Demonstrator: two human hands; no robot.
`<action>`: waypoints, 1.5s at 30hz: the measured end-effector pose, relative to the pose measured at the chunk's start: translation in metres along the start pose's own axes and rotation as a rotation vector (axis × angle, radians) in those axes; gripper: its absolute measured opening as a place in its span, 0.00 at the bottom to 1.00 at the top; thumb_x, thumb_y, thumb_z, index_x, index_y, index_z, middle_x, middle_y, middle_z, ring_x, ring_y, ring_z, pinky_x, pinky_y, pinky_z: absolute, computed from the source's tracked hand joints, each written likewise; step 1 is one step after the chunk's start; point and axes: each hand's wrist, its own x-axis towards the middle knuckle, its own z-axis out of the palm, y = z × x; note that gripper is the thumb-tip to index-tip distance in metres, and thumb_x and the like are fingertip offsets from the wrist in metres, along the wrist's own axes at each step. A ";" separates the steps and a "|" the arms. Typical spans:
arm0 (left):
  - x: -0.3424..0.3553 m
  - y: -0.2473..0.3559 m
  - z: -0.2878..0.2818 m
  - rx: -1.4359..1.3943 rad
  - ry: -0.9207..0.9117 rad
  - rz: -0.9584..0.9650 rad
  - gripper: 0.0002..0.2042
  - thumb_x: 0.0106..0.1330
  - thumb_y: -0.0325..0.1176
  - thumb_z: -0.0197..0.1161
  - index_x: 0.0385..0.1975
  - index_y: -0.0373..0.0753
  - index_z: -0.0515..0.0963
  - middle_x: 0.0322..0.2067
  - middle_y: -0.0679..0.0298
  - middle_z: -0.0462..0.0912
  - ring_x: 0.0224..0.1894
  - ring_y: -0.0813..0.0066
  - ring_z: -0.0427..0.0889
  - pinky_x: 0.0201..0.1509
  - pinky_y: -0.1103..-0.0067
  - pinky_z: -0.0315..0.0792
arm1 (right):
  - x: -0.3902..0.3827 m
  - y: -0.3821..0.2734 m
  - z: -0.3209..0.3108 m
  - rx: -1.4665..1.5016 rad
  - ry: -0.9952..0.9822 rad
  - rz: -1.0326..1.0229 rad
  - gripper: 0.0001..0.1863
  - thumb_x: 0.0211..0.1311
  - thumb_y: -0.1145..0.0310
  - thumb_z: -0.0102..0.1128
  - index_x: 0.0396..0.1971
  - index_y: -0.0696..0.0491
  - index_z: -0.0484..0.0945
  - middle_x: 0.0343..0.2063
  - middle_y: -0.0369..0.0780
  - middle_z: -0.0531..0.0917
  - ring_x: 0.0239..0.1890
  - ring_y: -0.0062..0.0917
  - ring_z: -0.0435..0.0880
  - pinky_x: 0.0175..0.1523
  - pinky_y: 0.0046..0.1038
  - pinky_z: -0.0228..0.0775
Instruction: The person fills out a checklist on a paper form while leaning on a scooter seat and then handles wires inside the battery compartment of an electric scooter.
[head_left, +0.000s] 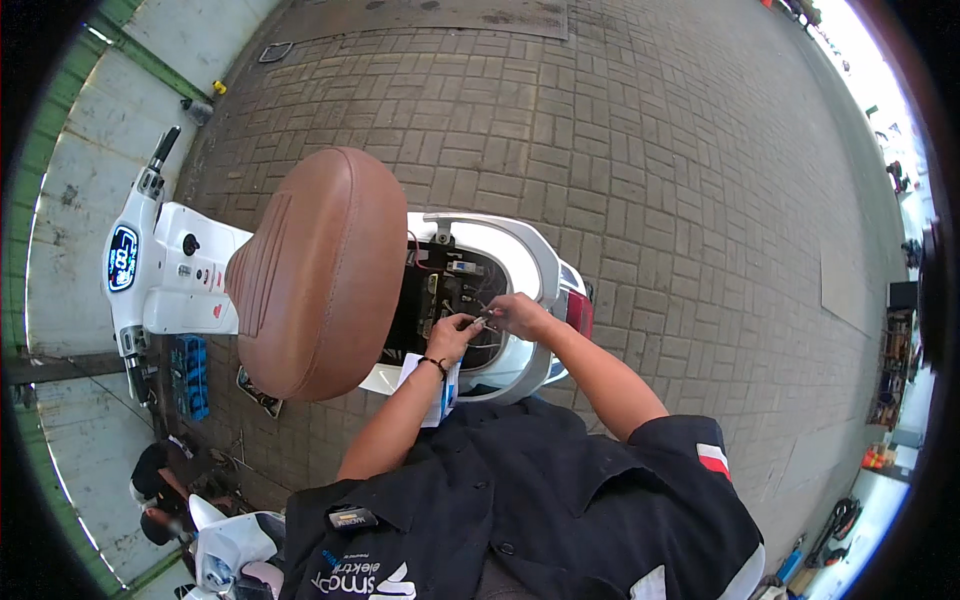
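A white scooter (180, 280) stands across my front, its brown seat (300, 270) raised over an open rear compartment (410, 310) with black electrical parts, small modules (463, 268) and wires. Both my hands are at the compartment's right side, near the curved silver grab rail (548, 260). My left hand (452, 335) pinches a small pale connector (480, 322) with wires. My right hand (522, 316) meets it there, fingertips closed on the wiring; the exact piece is too small to make out. White papers (437, 400) lie partly under my left wrist.
A blue crate (189, 375) and a tray (258, 390) are on the paving (650, 160) behind the seat. At lower left a co-worker (160, 475) bends by another white scooter (230, 555). Green-framed metal panels (70, 160) line the left; shelves (890, 370) stand far right.
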 end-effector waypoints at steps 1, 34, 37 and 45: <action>0.002 -0.004 -0.002 -0.045 -0.012 -0.014 0.13 0.65 0.36 0.69 0.42 0.33 0.84 0.35 0.60 0.88 0.38 0.76 0.84 0.46 0.78 0.75 | 0.002 -0.002 0.000 -0.002 0.002 0.000 0.10 0.54 0.67 0.69 0.31 0.56 0.78 0.28 0.50 0.82 0.33 0.51 0.80 0.38 0.42 0.73; -0.025 0.020 -0.031 0.572 0.158 0.355 0.15 0.59 0.42 0.69 0.41 0.40 0.84 0.39 0.54 0.84 0.42 0.53 0.83 0.50 0.61 0.75 | 0.000 -0.014 0.005 -0.164 0.035 -0.091 0.12 0.58 0.76 0.66 0.43 0.56 0.84 0.33 0.44 0.85 0.28 0.26 0.81 0.35 0.28 0.74; -0.092 0.049 -0.049 0.706 0.414 0.580 0.16 0.59 0.42 0.68 0.44 0.41 0.82 0.42 0.57 0.81 0.39 0.54 0.83 0.48 0.62 0.76 | -0.021 -0.055 -0.005 -0.124 0.252 -0.055 0.14 0.56 0.76 0.67 0.44 0.57 0.84 0.37 0.44 0.86 0.30 0.30 0.84 0.35 0.27 0.75; -0.226 0.104 -0.123 0.460 0.526 0.770 0.14 0.61 0.34 0.69 0.46 0.44 0.80 0.31 0.62 0.83 0.30 0.62 0.85 0.31 0.70 0.80 | -0.036 -0.186 0.056 0.257 -0.404 -0.128 0.39 0.42 0.58 0.81 0.57 0.56 0.76 0.48 0.43 0.82 0.40 0.31 0.82 0.45 0.32 0.76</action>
